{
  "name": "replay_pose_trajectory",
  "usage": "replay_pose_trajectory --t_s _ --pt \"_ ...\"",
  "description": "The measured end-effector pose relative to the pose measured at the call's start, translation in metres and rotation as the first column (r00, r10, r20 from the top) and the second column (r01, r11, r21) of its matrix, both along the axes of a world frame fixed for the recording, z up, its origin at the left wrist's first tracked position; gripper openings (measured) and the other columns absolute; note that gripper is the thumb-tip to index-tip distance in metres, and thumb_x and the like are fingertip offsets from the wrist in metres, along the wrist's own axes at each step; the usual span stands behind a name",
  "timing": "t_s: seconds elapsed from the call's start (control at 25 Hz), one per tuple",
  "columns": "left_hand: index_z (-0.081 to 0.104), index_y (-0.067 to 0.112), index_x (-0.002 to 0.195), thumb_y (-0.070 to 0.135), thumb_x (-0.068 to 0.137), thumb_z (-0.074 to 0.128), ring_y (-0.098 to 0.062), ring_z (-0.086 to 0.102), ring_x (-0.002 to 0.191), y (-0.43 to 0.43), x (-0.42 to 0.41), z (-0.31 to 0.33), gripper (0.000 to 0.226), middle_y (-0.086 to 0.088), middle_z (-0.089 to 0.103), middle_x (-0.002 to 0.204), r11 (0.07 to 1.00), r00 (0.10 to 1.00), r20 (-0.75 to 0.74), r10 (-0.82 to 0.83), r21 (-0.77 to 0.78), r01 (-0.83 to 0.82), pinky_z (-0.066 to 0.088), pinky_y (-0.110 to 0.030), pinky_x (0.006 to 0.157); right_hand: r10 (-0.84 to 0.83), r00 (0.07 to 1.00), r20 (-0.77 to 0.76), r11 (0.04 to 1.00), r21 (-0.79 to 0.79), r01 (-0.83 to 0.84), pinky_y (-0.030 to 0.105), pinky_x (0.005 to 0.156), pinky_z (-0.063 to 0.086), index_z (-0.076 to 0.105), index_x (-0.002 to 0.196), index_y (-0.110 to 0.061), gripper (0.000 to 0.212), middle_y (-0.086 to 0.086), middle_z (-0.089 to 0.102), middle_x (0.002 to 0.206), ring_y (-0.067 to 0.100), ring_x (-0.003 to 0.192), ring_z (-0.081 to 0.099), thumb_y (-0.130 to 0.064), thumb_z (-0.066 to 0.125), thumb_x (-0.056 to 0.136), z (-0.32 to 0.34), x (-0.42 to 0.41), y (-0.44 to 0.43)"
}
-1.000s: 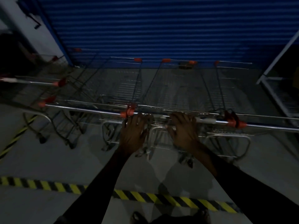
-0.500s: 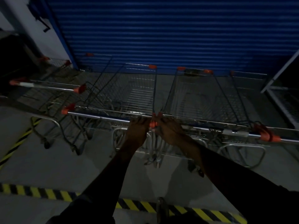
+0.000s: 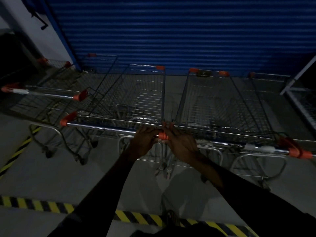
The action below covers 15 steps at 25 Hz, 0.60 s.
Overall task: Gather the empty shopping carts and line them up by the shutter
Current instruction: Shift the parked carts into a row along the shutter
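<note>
left hand (image 3: 145,142): grips chrome handle bar (image 3: 102,128) of silver wire shopping cart (image 3: 147,100)
right hand (image 3: 182,145): on neighbouring wire cart (image 3: 213,103), grip unclear

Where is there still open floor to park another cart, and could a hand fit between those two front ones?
Open floor lies between the cart handles and the striped tape. A narrow gap splits the left cart and right cart, widening toward the shutter. Farther left, other carts bunch together.

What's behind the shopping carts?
A blue roll-down shutter stands behind the shopping carts. The cart fronts cover parts of its bottom edge, and the dim light hides detail there.
</note>
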<state>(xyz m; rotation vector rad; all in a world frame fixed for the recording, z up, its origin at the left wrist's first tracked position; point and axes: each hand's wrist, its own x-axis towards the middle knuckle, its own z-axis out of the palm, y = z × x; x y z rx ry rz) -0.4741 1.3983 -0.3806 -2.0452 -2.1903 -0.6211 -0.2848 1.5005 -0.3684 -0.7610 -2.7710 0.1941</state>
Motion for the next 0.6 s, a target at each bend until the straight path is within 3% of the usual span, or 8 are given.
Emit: replay_pose_trajectory --t_s 0.16,0.28,0.36,0.44,0.52,0.6 --pt "0.061 0.027 0.131 0.044 0.094 0.056 -0.026 0.054 0.108 -0.002 -0.004 0.002 0.041 0.000 0.066 0.124 0.997 0.999 0.017 -0.044 -0.065 0.045 0.031 -0.039 0.095 -0.021 1.000 0.019 0.999 0.043 0.020 0.044 0.097 0.049 0.040 0.157 -0.024 0.072 0.010 0.049 0.155 0.033 0.124 0.059 -0.066 0.013 0.104 0.005 0.002 -0.007" --pt "0.047 0.020 0.146 0.026 0.090 0.071 -0.029 0.047 0.128 -0.010 -0.010 0.007 0.062 -0.007 0.054 0.143 0.989 0.992 0.027 -0.126 -0.079 0.128 0.030 -0.040 0.106 -0.141 0.990 -0.026 0.988 0.065 0.142 0.047 0.093 0.042 0.045 0.153 -0.029 0.061 0.009 0.048 0.150 0.033 0.119 0.050 -0.061 0.028 0.104 0.009 -0.001 -0.025" --pt "0.041 0.020 0.152 0.023 0.089 0.074 -0.027 0.042 0.137 -0.026 -0.018 0.013 0.071 -0.006 0.047 0.151 0.994 0.993 0.069 -0.099 -0.044 0.102 0.033 -0.041 0.113 -0.172 0.984 -0.033 0.982 0.078 0.174 0.049 0.095 0.039 0.053 0.146 -0.027 0.056 0.009 0.047 0.149 0.034 0.127 0.046 -0.058 0.038 0.102 0.012 -0.013 -0.038" --pt "0.043 0.022 0.151 0.023 0.089 0.073 -0.026 0.044 0.137 -0.050 -0.037 0.020 0.069 -0.003 0.047 0.149 0.998 0.995 0.078 -0.065 -0.021 0.067 0.037 -0.044 0.111 -0.105 0.994 -0.004 0.986 0.133 0.104 0.055 0.106 0.035 0.057 0.142 -0.021 0.055 0.009 0.052 0.146 0.034 0.136 0.044 -0.053 0.039 0.101 0.014 -0.036 -0.050" --pt "0.046 0.024 0.149 0.021 0.086 0.071 -0.025 0.044 0.137 -0.079 -0.063 0.025 0.068 -0.001 0.047 0.148 0.999 0.997 0.064 -0.031 -0.020 0.032 0.037 -0.043 0.110 -0.050 0.998 0.043 0.989 0.145 0.043 0.058 0.112 0.031 0.055 0.144 -0.018 0.057 0.007 0.058 0.139 0.033 0.133 0.048 -0.049 0.042 0.098 0.015 -0.066 -0.064" --pt "0.043 0.027 0.151 0.019 0.085 0.068 -0.023 0.041 0.139 -0.111 -0.096 0.027 0.071 0.001 0.046 0.149 0.999 0.999 0.047 0.021 -0.034 -0.019 0.033 -0.041 0.111 -0.078 0.995 0.060 0.993 0.096 0.072 0.057 0.109 0.034 0.051 0.146 -0.018 0.061 0.006 0.059 0.135 0.032 0.126 0.051 -0.048 0.047 0.093 0.014 -0.100 -0.086"
